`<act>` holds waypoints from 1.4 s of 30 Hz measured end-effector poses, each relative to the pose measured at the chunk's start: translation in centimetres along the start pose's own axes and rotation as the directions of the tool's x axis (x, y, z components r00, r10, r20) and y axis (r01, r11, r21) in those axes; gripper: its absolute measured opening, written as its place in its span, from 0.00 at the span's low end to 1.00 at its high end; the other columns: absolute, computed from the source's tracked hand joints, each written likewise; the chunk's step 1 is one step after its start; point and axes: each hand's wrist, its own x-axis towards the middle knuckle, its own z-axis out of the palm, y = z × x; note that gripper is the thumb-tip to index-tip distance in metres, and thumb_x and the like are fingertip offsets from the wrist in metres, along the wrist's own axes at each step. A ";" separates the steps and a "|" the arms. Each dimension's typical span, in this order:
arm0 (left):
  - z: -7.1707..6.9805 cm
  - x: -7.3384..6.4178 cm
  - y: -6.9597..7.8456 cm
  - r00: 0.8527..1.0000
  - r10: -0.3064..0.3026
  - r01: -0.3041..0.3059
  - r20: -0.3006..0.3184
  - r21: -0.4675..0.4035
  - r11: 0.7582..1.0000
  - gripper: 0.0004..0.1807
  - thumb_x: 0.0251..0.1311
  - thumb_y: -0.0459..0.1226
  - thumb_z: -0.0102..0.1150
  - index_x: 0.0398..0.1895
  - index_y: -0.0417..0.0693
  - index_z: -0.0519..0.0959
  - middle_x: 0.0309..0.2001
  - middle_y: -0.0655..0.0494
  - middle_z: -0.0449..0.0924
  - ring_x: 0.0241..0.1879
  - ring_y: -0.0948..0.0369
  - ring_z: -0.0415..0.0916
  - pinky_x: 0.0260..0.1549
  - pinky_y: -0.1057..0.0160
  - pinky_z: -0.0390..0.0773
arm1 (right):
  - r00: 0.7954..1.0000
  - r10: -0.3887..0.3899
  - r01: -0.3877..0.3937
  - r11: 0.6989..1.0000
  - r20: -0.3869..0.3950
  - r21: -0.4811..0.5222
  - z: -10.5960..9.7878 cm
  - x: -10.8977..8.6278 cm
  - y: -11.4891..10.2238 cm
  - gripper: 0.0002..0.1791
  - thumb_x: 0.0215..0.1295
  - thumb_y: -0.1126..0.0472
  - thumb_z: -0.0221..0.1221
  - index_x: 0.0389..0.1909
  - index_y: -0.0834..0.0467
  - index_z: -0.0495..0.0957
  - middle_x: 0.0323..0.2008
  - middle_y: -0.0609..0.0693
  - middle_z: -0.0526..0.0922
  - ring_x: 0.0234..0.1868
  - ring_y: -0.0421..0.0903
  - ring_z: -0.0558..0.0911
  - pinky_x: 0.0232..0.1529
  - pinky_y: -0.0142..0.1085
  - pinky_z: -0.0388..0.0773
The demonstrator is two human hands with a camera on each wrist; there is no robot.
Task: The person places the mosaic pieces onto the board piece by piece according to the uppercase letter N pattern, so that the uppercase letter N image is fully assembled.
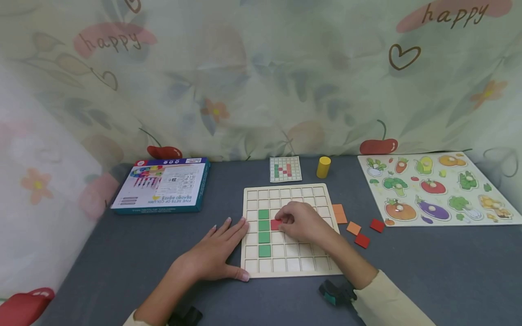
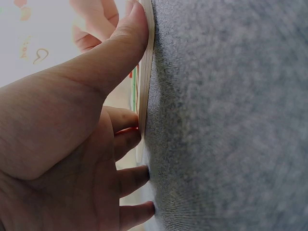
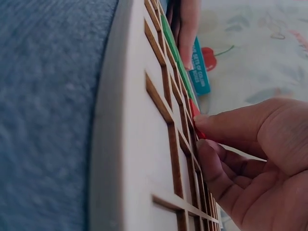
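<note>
A wooden grid board [image 1: 253,268] lies on the dark table, with several green square tiles [image 1: 264,237] in one column of its cells. My right hand [image 1: 303,222] reaches over the board and pinches a red square tile [image 1: 275,225] between thumb and fingertips. This tile is at the cell just right of a green one; in the right wrist view the red tile [image 3: 194,109] touches the grid, but whether it lies flat is unclear. My left hand [image 1: 212,253] rests spread on the table, fingertips and thumb touching the board's left edge and lower left corner.
Loose red tiles [image 1: 362,241] and orange tiles [image 1: 353,227] lie right of the board. Behind it are a pattern card [image 1: 296,175] and a yellow cylinder [image 1: 323,167]. A boxed set [image 1: 138,194] lies at left, a vegetable puzzle board [image 1: 412,185] at right.
</note>
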 end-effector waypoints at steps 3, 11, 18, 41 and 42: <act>-0.1 0.0 0.0 1.000 -0.005 0.005 0.002 -0.003 1.000 0.63 0.48 0.69 0.66 0.82 0.54 0.49 0.80 0.59 0.44 0.78 0.48 0.36 0.71 0.37 0.43 | 1.000 0.007 -0.007 1.000 -0.005 -0.009 0.1 0.0 -0.1 0.08 0.59 0.68 0.68 0.40 0.59 0.88 0.28 0.43 0.77 0.30 0.41 0.74 0.34 0.36 0.74; 0.0 0.0 0.1 1.000 -0.001 0.001 0.001 -0.004 1.000 0.63 0.48 0.69 0.66 0.82 0.54 0.49 0.80 0.59 0.44 0.78 0.48 0.36 0.70 0.37 0.43 | 0.999 0.035 -0.035 0.999 -0.006 -0.031 0.3 -0.1 -0.3 0.08 0.60 0.68 0.69 0.40 0.58 0.89 0.32 0.43 0.81 0.33 0.40 0.76 0.38 0.37 0.76; -0.1 -0.1 0.0 1.000 0.006 -0.006 0.002 -0.011 1.000 0.62 0.48 0.69 0.66 0.82 0.53 0.49 0.80 0.58 0.44 0.78 0.47 0.36 0.70 0.36 0.43 | 0.999 -0.036 0.036 0.999 0.004 -0.026 0.1 -0.2 -0.2 0.06 0.59 0.69 0.68 0.33 0.55 0.90 0.30 0.40 0.82 0.34 0.38 0.78 0.39 0.37 0.76; 0.0 0.0 0.0 1.000 -0.004 0.004 0.002 -0.003 1.000 0.63 0.47 0.69 0.66 0.82 0.54 0.49 0.80 0.59 0.44 0.78 0.48 0.36 0.71 0.37 0.42 | 0.998 0.007 -0.011 0.998 -0.061 -0.069 -6.4 -7.6 5.3 0.05 0.59 0.67 0.69 0.31 0.52 0.87 0.29 0.37 0.82 0.31 0.38 0.76 0.33 0.35 0.76; 0.0 0.0 0.0 1.000 -0.005 0.005 0.003 -0.002 1.000 0.63 0.47 0.69 0.66 0.82 0.54 0.49 0.80 0.59 0.44 0.78 0.49 0.36 0.71 0.37 0.42 | 0.998 0.019 -0.024 0.997 -0.065 -0.079 -6.7 -8.0 5.6 0.05 0.59 0.66 0.70 0.31 0.52 0.87 0.29 0.37 0.82 0.31 0.38 0.76 0.33 0.34 0.76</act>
